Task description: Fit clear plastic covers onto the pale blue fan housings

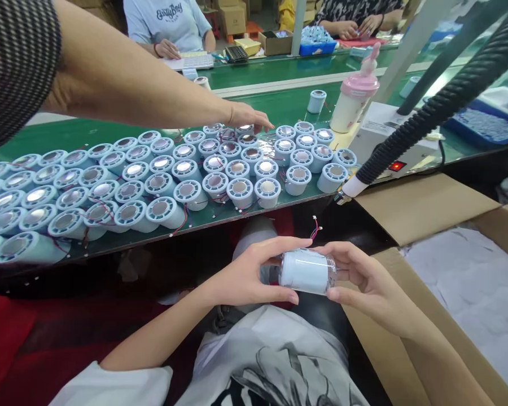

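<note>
Between my two hands, over my lap, lies a light-blue cylindrical part (307, 270) on its side, with a clear plastic sleeve around it. Thumb and fingers of my left hand (254, 273) grip its left end. My right hand (366, 282) has its fingers around the right end of the sleeve. Thin red and blue wires with small white connectors (315, 225) stick up just behind the part. Several similar light-blue cylinders (239, 192) stand upright in rows on the green bench, their round tops showing metallic discs.
A co-worker's arm (152, 84) reaches from the left over the rows. At right are a black corrugated hose (427, 107), a grey machine with a red switch (397, 166) and an open carton (432, 208) holding white sheets. A pink-lidded bottle (355, 93) stands behind. Two people sit opposite.
</note>
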### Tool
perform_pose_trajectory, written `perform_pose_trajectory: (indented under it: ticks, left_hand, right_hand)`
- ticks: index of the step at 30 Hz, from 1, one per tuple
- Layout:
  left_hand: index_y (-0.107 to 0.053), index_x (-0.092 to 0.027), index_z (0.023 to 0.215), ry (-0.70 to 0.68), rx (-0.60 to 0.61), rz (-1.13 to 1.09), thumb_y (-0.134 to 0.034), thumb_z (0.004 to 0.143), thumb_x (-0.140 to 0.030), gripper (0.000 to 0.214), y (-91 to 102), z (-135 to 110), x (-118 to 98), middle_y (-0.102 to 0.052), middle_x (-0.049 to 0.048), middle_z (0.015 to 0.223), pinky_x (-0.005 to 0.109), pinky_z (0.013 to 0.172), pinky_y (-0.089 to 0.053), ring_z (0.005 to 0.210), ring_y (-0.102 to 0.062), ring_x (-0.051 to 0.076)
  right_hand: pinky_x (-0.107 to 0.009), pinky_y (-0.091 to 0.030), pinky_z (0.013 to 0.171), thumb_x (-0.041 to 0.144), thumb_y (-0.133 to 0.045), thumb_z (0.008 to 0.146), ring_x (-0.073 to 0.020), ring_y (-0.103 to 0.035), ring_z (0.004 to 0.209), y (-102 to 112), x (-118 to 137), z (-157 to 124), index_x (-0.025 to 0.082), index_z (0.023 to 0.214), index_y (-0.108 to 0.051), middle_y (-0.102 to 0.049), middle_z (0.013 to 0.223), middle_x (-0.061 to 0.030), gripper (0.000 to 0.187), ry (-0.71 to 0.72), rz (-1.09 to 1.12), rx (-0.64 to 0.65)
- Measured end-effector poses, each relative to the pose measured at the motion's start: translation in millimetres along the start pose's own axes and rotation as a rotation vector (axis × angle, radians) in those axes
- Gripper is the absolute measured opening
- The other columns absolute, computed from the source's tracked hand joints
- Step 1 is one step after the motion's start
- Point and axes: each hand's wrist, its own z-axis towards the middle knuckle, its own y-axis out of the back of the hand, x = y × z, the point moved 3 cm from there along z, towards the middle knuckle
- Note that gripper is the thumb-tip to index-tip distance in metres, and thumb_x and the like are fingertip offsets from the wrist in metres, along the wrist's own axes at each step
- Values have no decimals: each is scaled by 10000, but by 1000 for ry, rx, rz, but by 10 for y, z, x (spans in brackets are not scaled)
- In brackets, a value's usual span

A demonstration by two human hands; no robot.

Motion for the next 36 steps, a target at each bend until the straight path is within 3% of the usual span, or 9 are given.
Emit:
perform_pose_trajectory:
  ticks: [10,17,23,28,31,36]
  left_hand:
    - [-504,-247,1384,-34,119,-29,-826,687,-225,768,-222,299,-61,-543,102,1395,357,1037,-476,1275,-523,264]
    - [-501,-244,1382,-56,144,-11,-822,694,-207,760,-272,356,-88,-543,94,1393,351,1053,-466,1292,-511,252]
    - [-510,-259,1376,-83,152,11,-816,698,-198,746,-264,353,-106,-535,89,1413,362,1067,-456,1318,-491,261]
    - [-513,-264,1377,-125,160,26,-820,694,-204,750,-250,330,-102,-531,95,1426,386,1091,-432,1333,-481,270]
    - [-525,-270,1367,-162,144,32,-825,685,-199,749,-238,313,-92,-522,102,1437,412,1110,-406,1342,-472,282]
    - [-556,-299,1335,-222,129,35,-826,682,-177,717,-232,282,-71,-508,101,1442,422,1094,-415,1325,-485,290]
  right_hand:
    - [-271,-561,726,363,-713,837,-185,-648,899,242,-107,-194,240,1131,-554,-660,1017,-49,356,-153,244,-106]
    - [-263,-582,653,431,-685,852,-146,-666,733,284,-213,-206,216,1089,-547,-653,885,-7,349,-210,371,-119]
    - [-224,-557,546,579,-587,873,-149,-693,577,241,-251,-188,180,1023,-526,-691,711,-14,430,-319,396,-94]
    - [-169,-502,411,695,-574,805,-137,-657,467,151,-276,-142,188,901,-531,-654,580,6,517,-380,468,-50]
    - [-148,-461,350,759,-522,782,-126,-630,412,98,-289,-116,169,832,-563,-667,578,-28,594,-437,507,-13]
    - [-117,-401,299,701,-311,912,-99,-595,366,26,-300,-103,138,893,-636,-673,569,-55,650,-606,595,44]
